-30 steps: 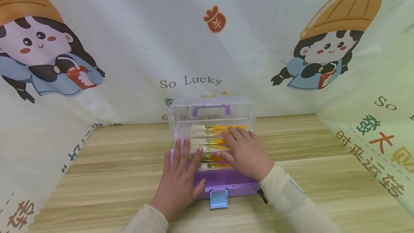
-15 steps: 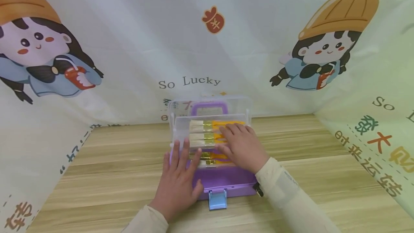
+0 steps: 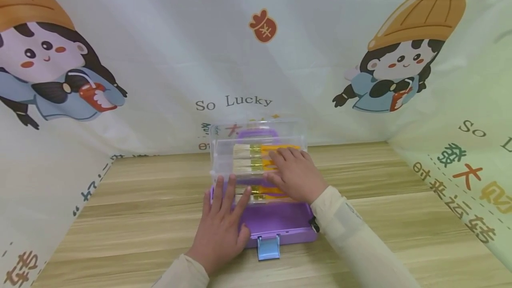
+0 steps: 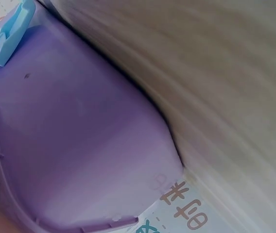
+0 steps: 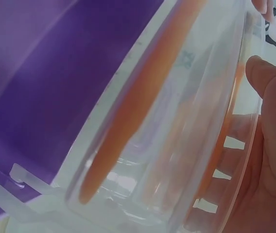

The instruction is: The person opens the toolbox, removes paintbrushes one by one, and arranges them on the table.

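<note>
A purple storage box with blue latch (image 3: 269,248) stands on the table, its clear lid (image 3: 298,127) raised at the back. Two clear trays hang inside, one above and behind the other. Paintbrushes (image 3: 242,164) with pale bristles and orange handles lie in the upper tray (image 3: 224,159), others in the lower one. My left hand (image 3: 219,230) rests on the box's left side, fingers spread and straight. My right hand (image 3: 298,174) holds the upper tray, fingers over the brush handles and thumb at its front wall. The right wrist view shows the thumb (image 5: 267,77) against that clear wall.
The wooden table (image 3: 152,208) reaches out on both sides of the box. Behind it hangs a printed cloth (image 3: 176,57) with cartoon figures, close to the lid. More printed cloth walls stand left and right.
My right hand and the upper tray have moved up and back, away from me. The trays stand farther apart, and more of the purple base shows. The left hand stays nearly in place.
</note>
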A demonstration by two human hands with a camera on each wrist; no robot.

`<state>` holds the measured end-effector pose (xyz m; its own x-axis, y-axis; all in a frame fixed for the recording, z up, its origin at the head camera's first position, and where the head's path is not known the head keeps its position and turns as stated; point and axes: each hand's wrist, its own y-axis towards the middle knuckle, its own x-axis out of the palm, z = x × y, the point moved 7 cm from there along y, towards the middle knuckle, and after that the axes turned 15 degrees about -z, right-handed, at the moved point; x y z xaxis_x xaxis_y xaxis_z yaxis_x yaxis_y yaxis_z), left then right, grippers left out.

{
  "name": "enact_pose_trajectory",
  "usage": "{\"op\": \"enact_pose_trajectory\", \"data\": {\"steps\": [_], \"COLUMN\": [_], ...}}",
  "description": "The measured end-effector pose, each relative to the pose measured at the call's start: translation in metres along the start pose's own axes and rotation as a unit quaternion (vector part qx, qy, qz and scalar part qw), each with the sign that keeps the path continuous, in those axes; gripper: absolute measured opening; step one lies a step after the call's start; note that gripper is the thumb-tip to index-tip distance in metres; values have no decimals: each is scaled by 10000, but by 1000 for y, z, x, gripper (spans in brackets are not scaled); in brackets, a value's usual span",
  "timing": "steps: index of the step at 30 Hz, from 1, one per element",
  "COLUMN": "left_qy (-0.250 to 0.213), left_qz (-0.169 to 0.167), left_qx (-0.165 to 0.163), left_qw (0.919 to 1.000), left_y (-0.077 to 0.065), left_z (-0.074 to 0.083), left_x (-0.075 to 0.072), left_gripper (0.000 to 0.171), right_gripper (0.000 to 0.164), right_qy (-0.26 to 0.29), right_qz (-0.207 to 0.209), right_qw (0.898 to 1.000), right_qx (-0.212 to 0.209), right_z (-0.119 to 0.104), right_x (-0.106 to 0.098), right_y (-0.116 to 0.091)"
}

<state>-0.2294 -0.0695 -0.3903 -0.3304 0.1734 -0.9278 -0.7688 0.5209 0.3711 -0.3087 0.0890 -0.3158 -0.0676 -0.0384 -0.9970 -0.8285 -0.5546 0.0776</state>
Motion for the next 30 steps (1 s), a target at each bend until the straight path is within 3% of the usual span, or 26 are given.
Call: {"op": "enact_pose_trajectory", "data": {"steps": [17, 24, 30], "left_qy": [200, 341, 334], "left_qz": [-866, -724, -795], "left_qx": [-333, -225, -280], "left_qw": [9955, 9965, 9959], "left_y": [4, 6, 7], "left_z": [0, 0, -1], "left_x": [5, 7, 9], "left_gripper": [73, 72, 71], "right_gripper": [55, 55, 56], "right_qy": [183, 220, 261], "right_qz": [-112, -96, -195], "right_qw": [9997, 9997, 9993], "right_qx": [112, 109, 180], "right_z": [9, 16, 20], "right_x": [1, 5, 8], "right_y": [20, 31, 42]}}
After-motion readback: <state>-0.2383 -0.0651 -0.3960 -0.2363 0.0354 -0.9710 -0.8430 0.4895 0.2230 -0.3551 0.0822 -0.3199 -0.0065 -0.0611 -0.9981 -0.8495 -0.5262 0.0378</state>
